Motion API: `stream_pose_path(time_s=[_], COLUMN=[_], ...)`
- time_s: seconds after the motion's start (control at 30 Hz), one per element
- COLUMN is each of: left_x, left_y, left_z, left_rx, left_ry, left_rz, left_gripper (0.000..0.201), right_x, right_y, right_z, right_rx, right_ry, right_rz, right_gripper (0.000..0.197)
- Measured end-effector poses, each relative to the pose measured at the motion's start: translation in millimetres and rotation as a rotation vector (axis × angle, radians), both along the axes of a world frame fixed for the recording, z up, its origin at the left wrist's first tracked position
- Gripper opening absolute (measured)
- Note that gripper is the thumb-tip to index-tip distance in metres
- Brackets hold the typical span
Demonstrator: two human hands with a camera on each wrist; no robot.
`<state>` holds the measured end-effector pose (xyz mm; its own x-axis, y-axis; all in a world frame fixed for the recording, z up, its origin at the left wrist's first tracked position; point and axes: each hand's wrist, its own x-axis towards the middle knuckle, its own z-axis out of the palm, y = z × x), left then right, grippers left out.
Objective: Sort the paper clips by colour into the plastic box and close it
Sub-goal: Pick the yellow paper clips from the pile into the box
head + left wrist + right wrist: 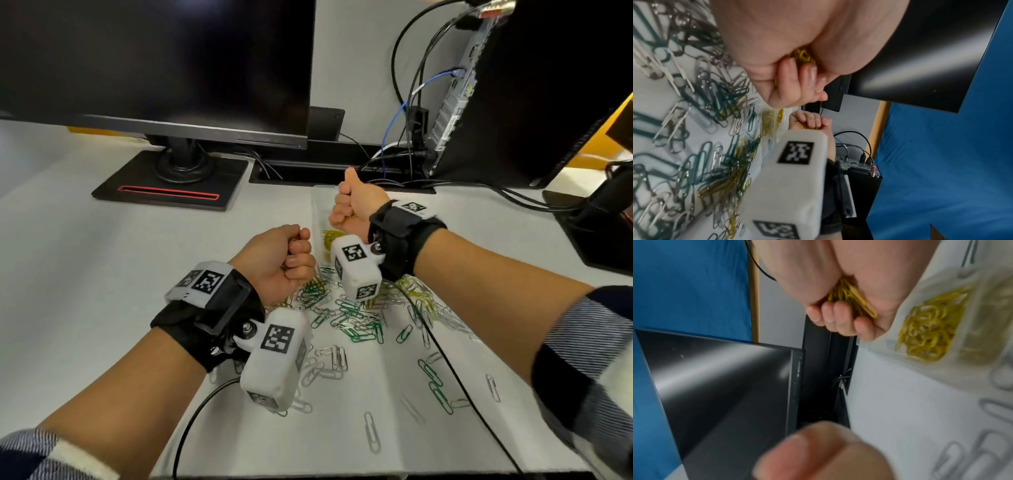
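A mixed heap of green, silver and yellow paper clips (346,315) lies on the white desk between my forearms. Behind it stands the clear plastic box (317,212), with a small pile of yellow clips (330,238) in its near compartment. My left hand (294,253) is a fist just left of the box and grips a bunch of yellow clips (802,56). My right hand (346,209) is a fist over the box with the thumb up, and it grips more yellow clips (851,296) above the yellow pile in the box (927,331). The box lid is hard to make out.
A dark monitor (154,68) on a black stand (171,185) fills the back left. A small computer with many cables (455,85) stands at the back right behind a cable slot (325,171). A black cable (191,418) crosses the desk near its front edge.
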<state>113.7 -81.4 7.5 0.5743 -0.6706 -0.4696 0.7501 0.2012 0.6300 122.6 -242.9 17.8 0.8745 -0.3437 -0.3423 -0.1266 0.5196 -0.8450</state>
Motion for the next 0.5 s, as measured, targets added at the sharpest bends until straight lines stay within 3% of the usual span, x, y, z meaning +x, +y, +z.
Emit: stream_pose_path(time_s=[0.2,0.37,0.5], left_x=[4.6,5.2,5.3], left_y=[0.6,-1.0,-0.8], left_z=[1.1,-0.2,-0.4], left_rx=[0.014,0.025,0.027], left_ry=[-0.067,-0.087,-0.09], left_rz=[-0.001,-0.005,0.003], left_gripper=[0.031,0.031,0.031], right_x=[8.9,3.5,-1.1], right_y=[9.8,11.4,13.6], right_z=[-9.2,-8.7,-4.4], right_rx=[-0.206,-0.192,-0.19], right_ry=[-0.02,-0.046,-0.016], right_rz=[-0.069,-0.091,-0.124], right_gripper=[0.046,0.039,0.023])
